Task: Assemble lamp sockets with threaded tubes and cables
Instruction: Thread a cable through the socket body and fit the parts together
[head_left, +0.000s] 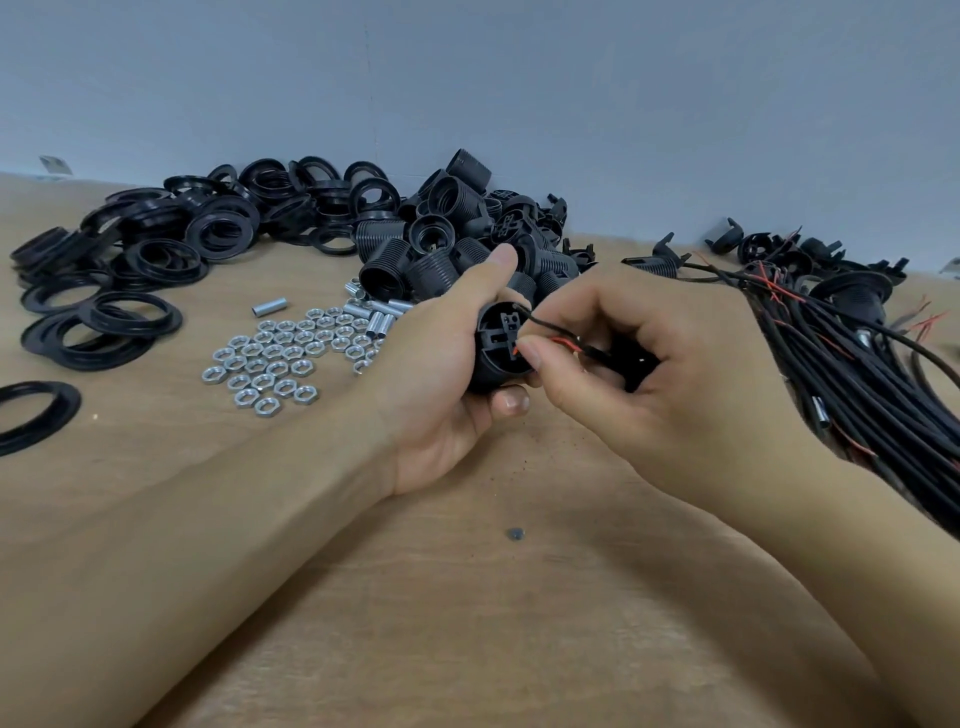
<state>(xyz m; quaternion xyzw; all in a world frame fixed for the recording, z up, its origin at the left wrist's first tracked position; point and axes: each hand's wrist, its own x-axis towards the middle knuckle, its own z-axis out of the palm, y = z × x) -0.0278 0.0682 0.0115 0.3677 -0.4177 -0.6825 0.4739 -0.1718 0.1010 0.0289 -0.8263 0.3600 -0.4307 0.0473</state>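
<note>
Because the work happens at the centre of the wooden table (467, 597), the stock is fanned round it within reach: at ten o'clock a wide drift of black rings (156, 244), at twelve a heap of threaded socket shells (457, 234), at three a bundle of black cables (857, 364) with red cores showing, likely kept there so the right hand draws from its own side. Nearer, at ten o'clock from the hands, lie the hex nuts (270, 358) and, just behind them, the short threaded tubes (374, 312). The left hand (441, 384) is wrapped round a socket base (501, 348), turned so its terminal face looks toward the other hand, which seems meant to expose the slots. The right hand (649, 364) pinches a cable end (587, 353), its red and black wires (530, 325) reaching the terminals, apparently being fed in.
</note>
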